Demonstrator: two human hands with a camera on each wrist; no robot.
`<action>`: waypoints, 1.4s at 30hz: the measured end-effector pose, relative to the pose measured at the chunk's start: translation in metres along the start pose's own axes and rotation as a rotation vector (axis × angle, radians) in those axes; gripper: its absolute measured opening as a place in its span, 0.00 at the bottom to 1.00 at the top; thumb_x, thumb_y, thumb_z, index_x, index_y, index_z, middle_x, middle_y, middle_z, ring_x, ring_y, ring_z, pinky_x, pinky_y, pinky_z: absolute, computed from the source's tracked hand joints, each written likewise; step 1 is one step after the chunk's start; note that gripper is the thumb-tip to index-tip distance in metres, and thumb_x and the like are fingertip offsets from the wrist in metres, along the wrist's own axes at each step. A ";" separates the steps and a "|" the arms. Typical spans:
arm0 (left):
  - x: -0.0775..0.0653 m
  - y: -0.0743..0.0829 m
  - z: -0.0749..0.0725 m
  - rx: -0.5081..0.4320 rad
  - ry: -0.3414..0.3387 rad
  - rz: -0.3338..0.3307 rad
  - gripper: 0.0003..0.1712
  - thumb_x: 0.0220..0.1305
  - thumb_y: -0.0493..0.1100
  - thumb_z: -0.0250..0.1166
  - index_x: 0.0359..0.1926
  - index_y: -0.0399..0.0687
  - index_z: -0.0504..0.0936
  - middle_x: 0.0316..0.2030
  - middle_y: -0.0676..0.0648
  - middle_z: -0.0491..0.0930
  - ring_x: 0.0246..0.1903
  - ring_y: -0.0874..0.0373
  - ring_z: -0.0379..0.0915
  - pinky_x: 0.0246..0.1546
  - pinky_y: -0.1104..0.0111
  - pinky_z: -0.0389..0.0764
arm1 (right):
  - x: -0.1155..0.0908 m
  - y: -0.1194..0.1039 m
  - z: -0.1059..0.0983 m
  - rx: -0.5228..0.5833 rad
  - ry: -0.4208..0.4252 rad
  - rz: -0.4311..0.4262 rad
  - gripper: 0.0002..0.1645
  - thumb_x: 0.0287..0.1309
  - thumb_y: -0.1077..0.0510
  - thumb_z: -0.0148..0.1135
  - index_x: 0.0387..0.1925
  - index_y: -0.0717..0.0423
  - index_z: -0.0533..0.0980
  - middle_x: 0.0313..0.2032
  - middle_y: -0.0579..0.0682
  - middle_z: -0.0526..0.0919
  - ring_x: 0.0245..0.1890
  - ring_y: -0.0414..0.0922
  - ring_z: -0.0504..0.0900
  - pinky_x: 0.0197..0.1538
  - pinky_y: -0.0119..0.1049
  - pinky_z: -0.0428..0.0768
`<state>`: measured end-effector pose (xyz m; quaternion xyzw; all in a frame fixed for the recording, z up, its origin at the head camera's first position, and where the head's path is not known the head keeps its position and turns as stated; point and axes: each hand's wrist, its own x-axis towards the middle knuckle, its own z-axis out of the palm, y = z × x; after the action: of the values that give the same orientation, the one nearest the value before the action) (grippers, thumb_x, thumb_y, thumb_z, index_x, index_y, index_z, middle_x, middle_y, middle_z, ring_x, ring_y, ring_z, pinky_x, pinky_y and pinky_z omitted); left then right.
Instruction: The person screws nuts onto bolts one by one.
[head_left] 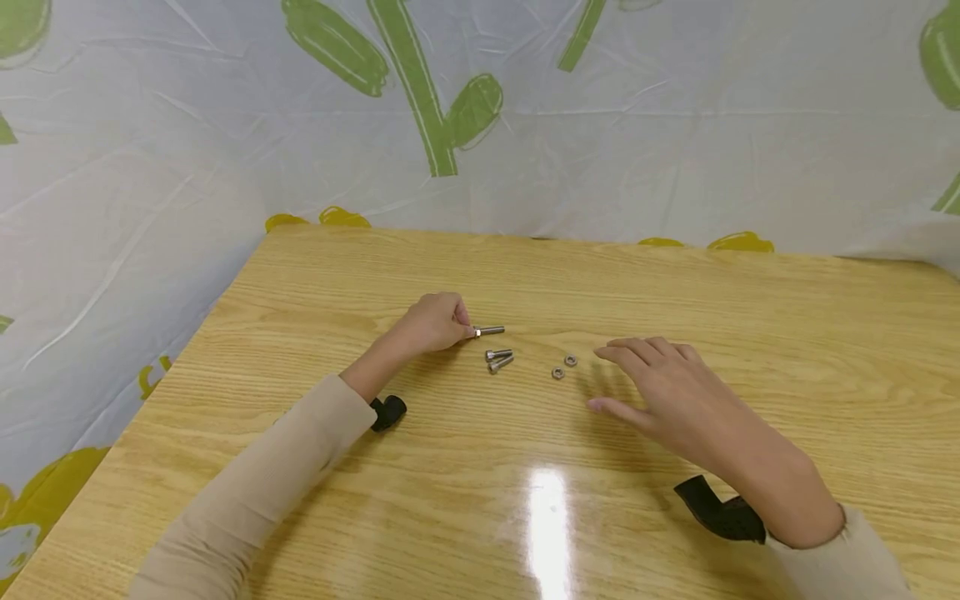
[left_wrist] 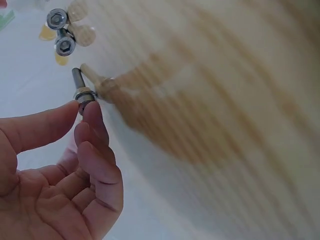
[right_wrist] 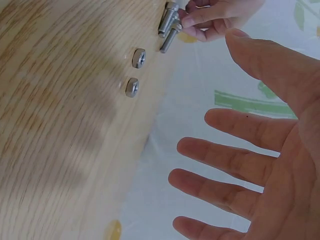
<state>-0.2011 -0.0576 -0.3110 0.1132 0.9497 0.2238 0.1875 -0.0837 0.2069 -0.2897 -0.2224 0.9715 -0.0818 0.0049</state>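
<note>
Pinching a bolt between fingers, the left hand partly hides one end; the right hand has fingers apart.

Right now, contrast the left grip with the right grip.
The left grip pinches a bolt; the right grip is empty above the table. The left grip's fingers are bent; the right grip's fingers are spread and fairly straight. Both extend from beige sleeves.
</note>
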 end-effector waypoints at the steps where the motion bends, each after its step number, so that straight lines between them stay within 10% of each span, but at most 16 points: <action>1: 0.000 0.000 0.000 0.004 0.002 0.000 0.10 0.63 0.45 0.61 0.39 0.43 0.76 0.38 0.46 0.77 0.35 0.55 0.69 0.35 0.67 0.71 | 0.000 0.000 0.000 -0.001 0.001 0.000 0.36 0.59 0.37 0.55 0.60 0.56 0.68 0.58 0.60 0.72 0.58 0.62 0.68 0.57 0.62 0.63; 17: -0.015 0.015 0.001 0.095 -0.028 0.189 0.08 0.62 0.45 0.63 0.38 0.46 0.80 0.34 0.50 0.80 0.32 0.59 0.74 0.34 0.68 0.75 | -0.002 -0.002 -0.006 0.018 0.001 0.002 0.34 0.60 0.40 0.55 0.59 0.59 0.69 0.57 0.60 0.72 0.58 0.61 0.68 0.56 0.62 0.64; 42: -0.016 0.020 0.013 0.214 -0.009 0.195 0.06 0.61 0.45 0.63 0.30 0.49 0.81 0.30 0.53 0.79 0.25 0.61 0.69 0.24 0.72 0.69 | -0.002 -0.002 -0.008 0.029 -0.004 0.003 0.34 0.61 0.39 0.53 0.59 0.58 0.69 0.58 0.59 0.72 0.59 0.60 0.68 0.57 0.61 0.64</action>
<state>-0.1783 -0.0396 -0.3075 0.2253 0.9518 0.1379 0.1560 -0.0813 0.2071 -0.2820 -0.2212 0.9705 -0.0951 0.0104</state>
